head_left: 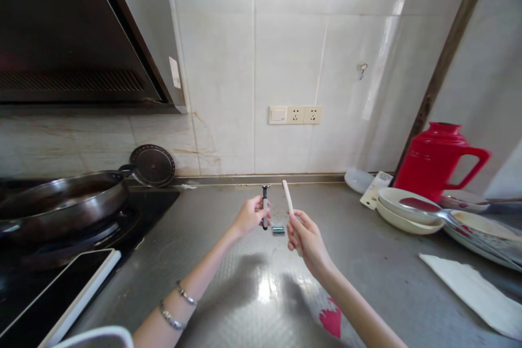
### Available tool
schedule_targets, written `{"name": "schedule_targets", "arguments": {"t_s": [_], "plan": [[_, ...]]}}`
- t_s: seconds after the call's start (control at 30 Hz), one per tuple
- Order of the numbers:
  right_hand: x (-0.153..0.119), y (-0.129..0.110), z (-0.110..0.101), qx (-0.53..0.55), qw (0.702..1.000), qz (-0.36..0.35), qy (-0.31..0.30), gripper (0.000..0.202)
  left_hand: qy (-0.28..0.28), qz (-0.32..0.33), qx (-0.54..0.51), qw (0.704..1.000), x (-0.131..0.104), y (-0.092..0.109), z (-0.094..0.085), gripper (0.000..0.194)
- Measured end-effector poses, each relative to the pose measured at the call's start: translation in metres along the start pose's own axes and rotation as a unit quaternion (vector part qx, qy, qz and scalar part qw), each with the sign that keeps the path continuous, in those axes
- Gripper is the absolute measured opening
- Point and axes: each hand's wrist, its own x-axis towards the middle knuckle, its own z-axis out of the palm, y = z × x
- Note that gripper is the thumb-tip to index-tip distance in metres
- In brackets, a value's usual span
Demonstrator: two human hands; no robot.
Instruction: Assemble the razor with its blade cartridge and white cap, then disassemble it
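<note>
My left hand is closed around the grey and black handle of a razor, held upright with its head at the top. To the right, my right hand grips a slim white toothbrush-like stick, tilted with its rounded tip up and to the left; its exact kind is unclear. Between and just beyond the hands, a small green and black razor cartridge lies on the grey metal counter. Neither hand touches the cartridge.
At left, a large pan sits on the black stove, with a white-edged tablet in front. On the right stand a red thermos jug, stacked bowls and a white paper napkin. A pink scrap lies near the front.
</note>
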Motion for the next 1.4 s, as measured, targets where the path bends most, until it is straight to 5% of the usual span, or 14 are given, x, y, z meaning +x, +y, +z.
{"name": "schedule_targets", "arguments": {"t_s": [0.53,1.4], "plan": [[-0.023,0.004,0.030,0.038,0.995,0.055,-0.067,0.035,-0.019,0.072,0.042,0.996,0.000,-0.001,0.004,0.011],[-0.026,0.001,0.037,0.082,0.993,0.039,-0.074,0.035,-0.014,0.111,0.047,0.993,-0.003,0.013,0.007,0.011]]}}
